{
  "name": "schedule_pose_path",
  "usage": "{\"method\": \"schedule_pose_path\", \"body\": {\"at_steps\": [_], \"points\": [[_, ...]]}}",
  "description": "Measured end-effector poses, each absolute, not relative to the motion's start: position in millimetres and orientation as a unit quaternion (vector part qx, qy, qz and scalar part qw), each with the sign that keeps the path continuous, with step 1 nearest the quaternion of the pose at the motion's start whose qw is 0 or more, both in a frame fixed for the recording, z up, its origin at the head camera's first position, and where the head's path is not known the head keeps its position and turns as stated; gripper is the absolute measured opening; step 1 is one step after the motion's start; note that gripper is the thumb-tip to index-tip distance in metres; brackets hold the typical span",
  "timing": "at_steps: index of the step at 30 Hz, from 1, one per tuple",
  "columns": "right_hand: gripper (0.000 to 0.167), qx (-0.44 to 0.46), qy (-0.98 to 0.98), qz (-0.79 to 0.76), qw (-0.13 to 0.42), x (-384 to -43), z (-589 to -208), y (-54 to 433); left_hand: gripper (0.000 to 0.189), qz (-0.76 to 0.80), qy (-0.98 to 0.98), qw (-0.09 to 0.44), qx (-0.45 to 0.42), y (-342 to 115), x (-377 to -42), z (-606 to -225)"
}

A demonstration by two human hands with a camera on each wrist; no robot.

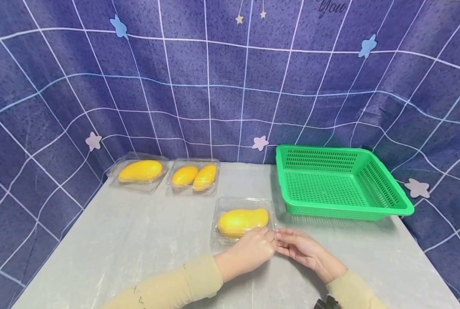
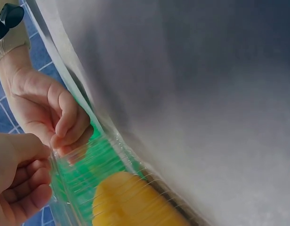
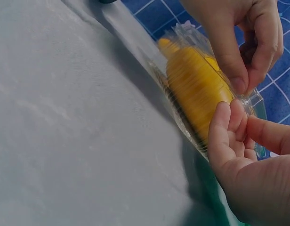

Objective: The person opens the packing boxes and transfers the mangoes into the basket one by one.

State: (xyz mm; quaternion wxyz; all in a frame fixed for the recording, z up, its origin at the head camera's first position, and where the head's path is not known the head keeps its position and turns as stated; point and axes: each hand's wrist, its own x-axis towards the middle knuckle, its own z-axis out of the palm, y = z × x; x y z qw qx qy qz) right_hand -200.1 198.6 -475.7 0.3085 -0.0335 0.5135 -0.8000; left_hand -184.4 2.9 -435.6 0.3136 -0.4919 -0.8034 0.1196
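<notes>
At far left, a clear box is standing beside a second box; nearer, mid-surface, the left hand is partly hiding a third box, fingers pinching its near right corner, the right hand's fingers pinching alongside; a green basket is sitting far right.

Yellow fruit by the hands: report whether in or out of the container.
In: the head view shows the yellow fruit within the walls of the clear container, no visible part jutting out.
</notes>
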Motion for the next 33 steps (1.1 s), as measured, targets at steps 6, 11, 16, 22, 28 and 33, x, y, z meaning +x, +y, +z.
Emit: {"method": "schedule_pose_path", "body": {"at_steps": [6,11,16,22,28,33], "points": [[0.018,-0.033,0.509,-0.805,0.301,-201.1,-475.3,198.6,0.014,0.121,-0.799,0.327,-0.49,3.5,-184.5,-435.9],[0.018,-0.038,0.507,-0.809,0.296,-200.1,-474.8,198.5,0.012,0.129,-0.797,0.331,-0.488,4.5,-184.5,-437.1],[0.015,-0.04,0.517,-0.804,0.292,-199.4,-474.1,197.5,0.011,0.134,-0.798,0.331,-0.485,5.2,-184.2,-439.0],[0.021,-0.025,0.534,-0.796,0.285,-199.5,-473.5,196.2,0.01,0.142,-0.8,0.331,-0.479,6.1,-183.5,-439.6],[0.037,-0.014,0.544,-0.793,0.275,-199.4,-472.4,193.8,0.01,0.139,-0.806,0.327,-0.473,6.3,-182.6,-438.5],[0.048,-0.013,0.554,-0.787,0.271,-199.6,-470.9,191.2,0.008,0.119,-0.81,0.339,-0.463,6.0,-183.6,-440.2]]}}
